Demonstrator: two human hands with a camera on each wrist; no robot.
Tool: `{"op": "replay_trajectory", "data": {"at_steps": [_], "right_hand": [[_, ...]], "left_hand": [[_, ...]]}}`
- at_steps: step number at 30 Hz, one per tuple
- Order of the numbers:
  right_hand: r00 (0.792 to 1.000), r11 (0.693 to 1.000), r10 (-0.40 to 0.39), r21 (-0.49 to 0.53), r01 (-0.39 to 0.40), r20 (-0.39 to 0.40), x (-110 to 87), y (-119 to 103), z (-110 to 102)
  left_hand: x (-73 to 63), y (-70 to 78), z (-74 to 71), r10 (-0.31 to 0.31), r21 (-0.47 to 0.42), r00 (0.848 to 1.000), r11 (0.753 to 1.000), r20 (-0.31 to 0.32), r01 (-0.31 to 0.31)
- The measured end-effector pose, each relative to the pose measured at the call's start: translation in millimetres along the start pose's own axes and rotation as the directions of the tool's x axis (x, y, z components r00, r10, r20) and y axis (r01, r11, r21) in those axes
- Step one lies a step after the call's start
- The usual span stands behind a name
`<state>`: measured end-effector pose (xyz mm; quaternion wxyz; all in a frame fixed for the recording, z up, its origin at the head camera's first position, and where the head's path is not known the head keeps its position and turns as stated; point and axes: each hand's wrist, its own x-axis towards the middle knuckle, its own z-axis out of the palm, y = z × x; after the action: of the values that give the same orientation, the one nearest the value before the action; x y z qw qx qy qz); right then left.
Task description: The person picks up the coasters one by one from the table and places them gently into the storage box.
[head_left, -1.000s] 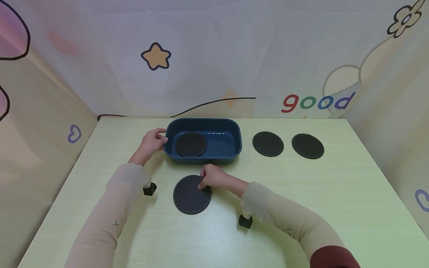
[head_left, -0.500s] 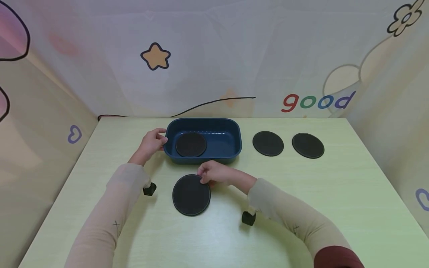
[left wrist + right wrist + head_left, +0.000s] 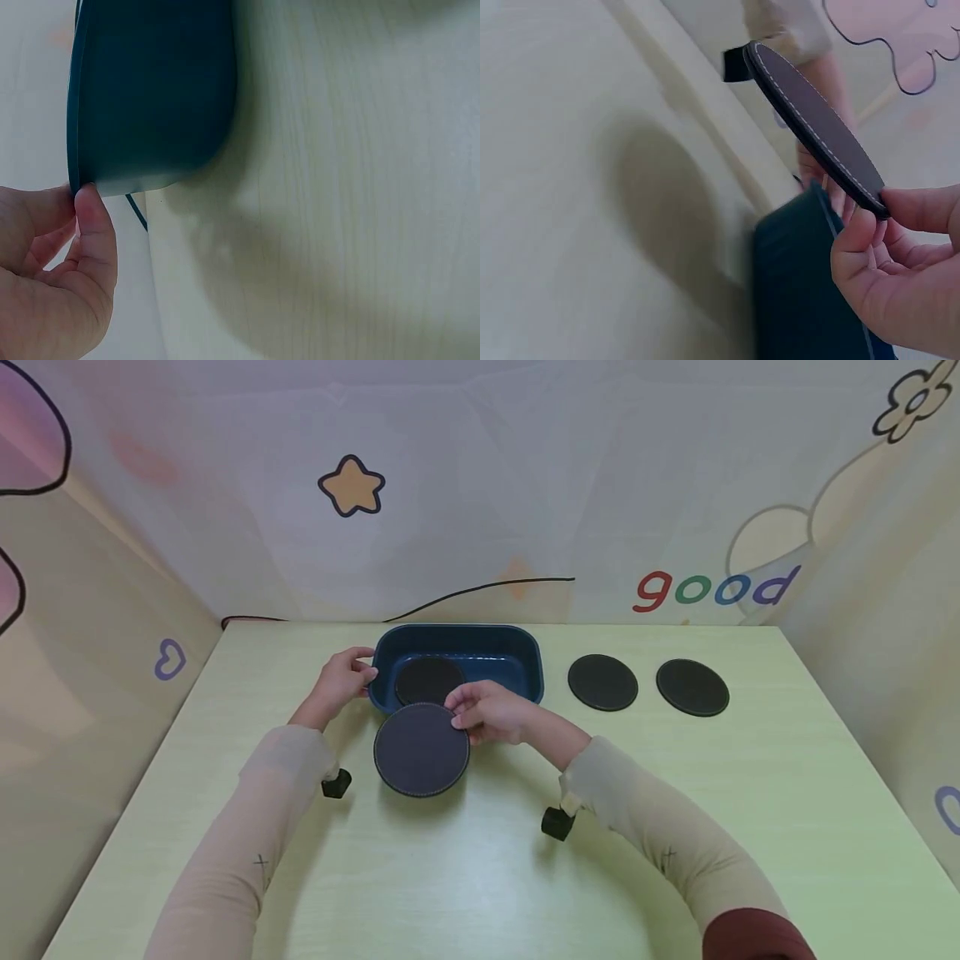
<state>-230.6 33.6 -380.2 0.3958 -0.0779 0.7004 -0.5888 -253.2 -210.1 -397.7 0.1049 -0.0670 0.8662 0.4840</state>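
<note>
Beige sleeves (image 3: 262, 827) are crossing a pale wooden surface (image 3: 450, 893) from the bottom of the frame, dark red cloth (image 3: 753, 935) showing at lower right. Nearest the middle, a dark round disc (image 3: 422, 750) with stitched edging is hanging clear of the surface, its shadow falling well apart from it in the right wrist view. The right hand (image 3: 491, 712) is pinching this disc by its upper-right edge. From the head camera it is overlapping the near side of a blue tray (image 3: 487, 642); whether it is touching the tray is hard to tell. Left of centre, the left hand (image 3: 337, 685) is pinching the rim at the tray's left end. Inside, toward the left, a second disc (image 3: 429, 677) is lying flat, slightly covered by the held one. Right of the tray, a third disc (image 3: 603, 682) and a fourth disc (image 3: 692, 687) are lying near each other on the surface. Judging by this layout, the work is looking early: one disc is resting in the tray, three are remaining outside, one of them in hand. Farthest off, a printed backdrop (image 3: 480, 485) is standing behind everything.
</note>
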Motion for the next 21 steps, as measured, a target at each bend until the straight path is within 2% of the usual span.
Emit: {"op": "replay_trajectory", "data": {"at_steps": [9,16,21], "right_hand": [[0.987,0.986,-0.094,0.123,0.11,-0.131,13.7,-18.3,-16.0],[0.955,0.969,-0.048,0.218,0.115,-0.291,35.8,-19.0,-26.0],[0.932,0.963,-0.017,0.243,0.113,-0.363,49.2,-15.9,-31.7]], "left_hand": [[-0.7,0.6,-0.4,-0.004,0.0,1.0,1.0,0.001,0.004],[0.0,-0.1,-0.7,-0.002,-0.002,1.0,1.0,0.006,0.002],[0.3,-1.0,-0.5,0.0,0.006,1.0,1.0,0.004,0.0]]}}
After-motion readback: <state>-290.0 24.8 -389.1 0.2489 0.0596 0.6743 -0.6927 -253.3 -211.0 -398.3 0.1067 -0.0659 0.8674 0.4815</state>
